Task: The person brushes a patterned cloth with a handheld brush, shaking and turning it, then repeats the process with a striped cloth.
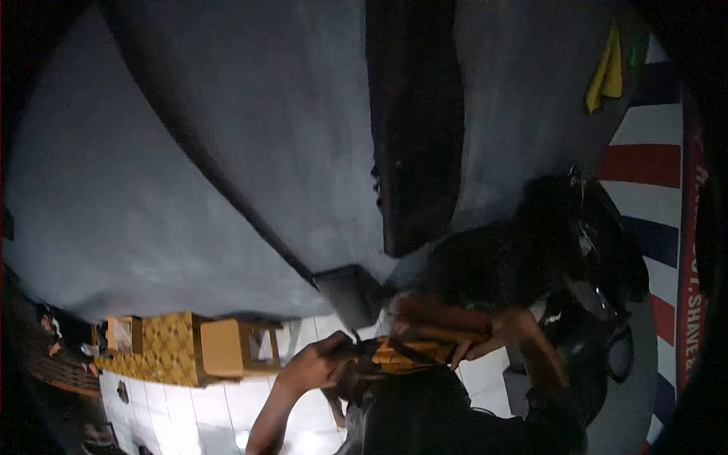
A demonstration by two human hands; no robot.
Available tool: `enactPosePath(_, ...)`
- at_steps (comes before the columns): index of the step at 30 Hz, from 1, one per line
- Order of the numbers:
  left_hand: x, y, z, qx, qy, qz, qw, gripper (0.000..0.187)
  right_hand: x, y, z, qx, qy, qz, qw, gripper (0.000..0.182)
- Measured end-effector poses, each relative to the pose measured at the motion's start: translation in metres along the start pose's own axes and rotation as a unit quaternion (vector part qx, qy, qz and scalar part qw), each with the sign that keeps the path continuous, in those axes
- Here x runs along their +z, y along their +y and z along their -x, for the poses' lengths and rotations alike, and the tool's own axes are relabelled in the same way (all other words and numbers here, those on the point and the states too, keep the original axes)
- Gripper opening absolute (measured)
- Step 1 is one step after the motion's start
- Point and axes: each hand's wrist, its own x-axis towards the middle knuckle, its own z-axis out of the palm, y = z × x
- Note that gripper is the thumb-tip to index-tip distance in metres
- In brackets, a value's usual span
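Note:
My left hand (pixel 312 367) is at the lower middle, fingers curled in beside a dark thing; what they grip is too dark to make out. A yellow-and-black item (pixel 413 356) lies between my two hands, close against my dark shirt. From the right, my right hand (pixel 513 334) reaches over with bent fingers, their tips at the item's right edge. A brownish, blurred long shape (pixel 444 317) overlaps the space just above the item. Beyond my left hand is a flat dark grey pad (pixel 347 294) at the end of a dark strip.
A large grey surface (pixel 265 136) fills the upper view, with a long black piece (pixel 417 129) across it. Dark, shiny objects (pixel 584 250) crowd the right, before a striped panel (pixel 644 167). Over white floor tiles (pixel 174 409) stand a tan box-like seat (pixel 224 346) and yellow patterned furniture (pixel 171 345).

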Motion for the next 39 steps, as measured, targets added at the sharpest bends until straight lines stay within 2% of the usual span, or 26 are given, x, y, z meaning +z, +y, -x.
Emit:
enactPosePath(1,-0.015,0.004,-0.007,0.056,0.043,-0.05,0.996,0.032,-0.001,0.014,-0.011,0.023,0.007,0.001,1.0,0.038)
enactPosePath(3,-0.026,0.003,-0.015,0.071,0.019,-0.137,0.988,0.034,-0.015,0.024,-0.015,0.069,0.031,0.004,0.997,0.038)
enactPosePath(4,-0.038,0.009,-0.024,0.066,0.006,-0.169,0.983,0.036,-0.021,0.018,-0.015,0.014,0.058,0.018,0.998,0.038)
enactPosePath(5,-0.048,0.017,-0.03,0.06,-0.007,-0.2,0.978,0.038,-0.026,0.011,-0.016,0.009,0.096,0.098,0.991,0.036)
enactPosePath(7,-0.062,0.025,-0.045,-0.022,-0.016,-0.253,0.967,0.039,-0.034,0.008,-0.018,-0.026,0.19,0.223,0.956,0.032)
enactPosePath(9,-0.085,0.025,-0.066,0.027,-0.041,-0.358,0.932,0.039,-0.045,0.016,-0.02,-0.097,0.292,0.314,0.898,0.028)
enactPosePath(10,-0.092,0.016,-0.075,0.076,-0.015,-0.363,0.928,0.042,-0.059,-0.021,-0.006,-0.025,0.254,0.305,0.918,0.025)
enactPosePath(13,-0.122,0.039,-0.116,0.118,0.065,-0.418,0.898,0.041,-0.082,-0.037,0.019,0.058,0.398,0.332,0.853,0.025)
enactPosePath(14,-0.133,0.041,-0.136,0.152,0.088,-0.416,0.892,0.037,-0.086,-0.047,0.03,0.067,0.446,0.339,0.826,0.027)
enactPosePath(16,-0.155,0.076,-0.168,0.152,0.113,-0.397,0.898,0.036,-0.099,-0.073,0.059,0.082,0.533,0.351,0.766,0.033)
enactPosePath(18,-0.171,0.101,-0.205,0.176,0.162,-0.394,0.888,0.035,-0.118,-0.09,0.077,0.013,0.635,0.364,0.681,0.036)
enactPosePath(21,-0.202,0.116,-0.267,0.24,0.271,-0.431,0.826,0.034,-0.162,-0.114,0.115,-0.146,0.725,0.419,0.528,0.036)
enactPosePath(23,-0.233,0.129,-0.319,0.254,0.354,-0.479,0.762,0.031,-0.228,-0.108,0.132,-0.16,0.768,0.364,0.502,0.032)
enactPosePath(24,-0.253,0.145,-0.343,0.257,0.402,-0.504,0.72,0.03,-0.252,-0.128,0.146,-0.178,0.799,0.327,0.472,0.031)
enactPosePath(25,-0.275,0.159,-0.367,0.242,0.414,-0.486,0.73,0.029,-0.279,-0.153,0.161,-0.191,0.827,0.288,0.442,0.03)
enactPosePath(26,-0.296,0.174,-0.389,0.228,0.426,-0.468,0.74,0.028,-0.312,-0.169,0.175,-0.215,0.857,0.282,0.374,0.028)
enactPosePath(28,-0.339,0.206,-0.431,0.172,0.442,-0.453,0.755,0.038,-0.368,-0.207,0.207,-0.247,0.885,0.28,0.278,0.026)
enactPosePath(30,-0.386,0.215,-0.476,0.283,0.479,-0.511,0.655,0.026,-0.41,-0.241,0.24,-0.258,0.888,0.303,0.229,0.031)
enactPosePath(31,-0.398,0.225,-0.489,0.299,0.499,-0.514,0.63,0.026,-0.429,-0.254,0.252,-0.261,0.887,0.322,0.205,0.035)
enactPosePath(33,-0.412,0.242,-0.508,0.328,0.539,-0.519,0.577,0.026,-0.456,-0.279,0.271,-0.188,0.904,0.336,0.187,0.043)
enactPosePath(34,-0.422,0.246,-0.516,0.328,0.539,-0.529,0.567,0.026,-0.461,-0.289,0.275,-0.15,0.911,0.34,0.18,0.047)
enactPosePath(36,-0.437,0.248,-0.532,0.325,0.538,-0.548,0.553,0.025,-0.469,-0.298,0.284,-0.176,0.902,0.335,0.208,0.053)
enactPosePath(37,-0.438,0.254,-0.537,0.28,0.538,-0.55,0.574,0.024,-0.473,-0.301,0.287,-0.187,0.897,0.332,0.224,0.056)
enactPosePath(39,-0.44,0.263,-0.547,0.188,0.536,-0.549,0.613,0.022,-0.483,-0.301,0.29,-0.196,0.873,0.393,0.211,0.059)
